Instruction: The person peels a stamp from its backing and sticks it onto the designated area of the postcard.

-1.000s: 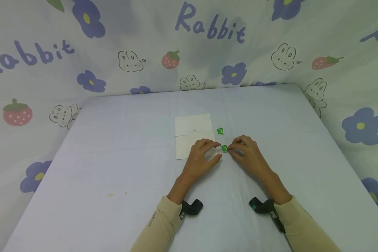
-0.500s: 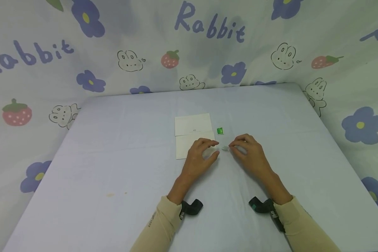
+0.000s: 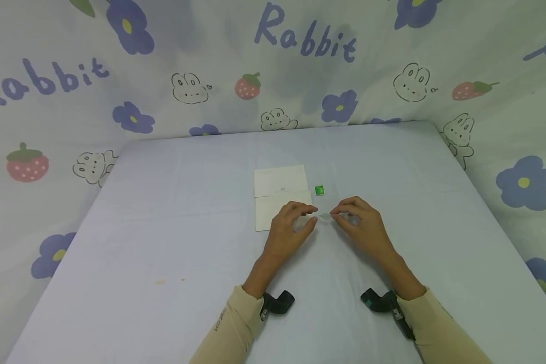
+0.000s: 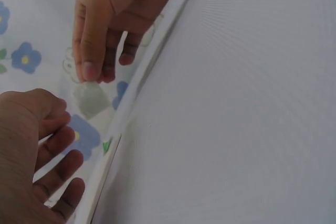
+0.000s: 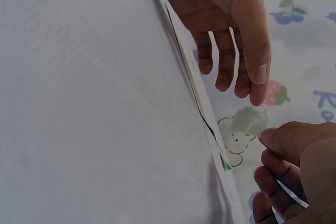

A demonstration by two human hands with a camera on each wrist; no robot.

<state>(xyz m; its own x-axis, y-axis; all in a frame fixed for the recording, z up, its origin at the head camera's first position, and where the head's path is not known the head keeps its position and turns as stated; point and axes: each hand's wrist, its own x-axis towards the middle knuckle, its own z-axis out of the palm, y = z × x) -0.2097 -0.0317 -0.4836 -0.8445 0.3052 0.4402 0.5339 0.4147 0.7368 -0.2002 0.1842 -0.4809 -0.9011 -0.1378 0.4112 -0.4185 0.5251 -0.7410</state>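
A small, pale, thin square piece is pinched between the thumb and forefinger of my right hand. In the right wrist view the piece looks whitish and slightly see-through, with a bent edge. My left hand faces it from the left, thumb and fingers parted and holding nothing. Its fingertips are just off the pale piece in the right wrist view. Beyond the hands, a small green square with a light border lies flat on the table.
A white folded card or booklet lies on the table, its near half partly behind my left hand. White cloth covers the table. A patterned curtain hangs along the back and sides.
The piece in my right hand showed a green face a second ago and now shows its pale side. My left thumb and fingers have drawn slightly leftward from it.
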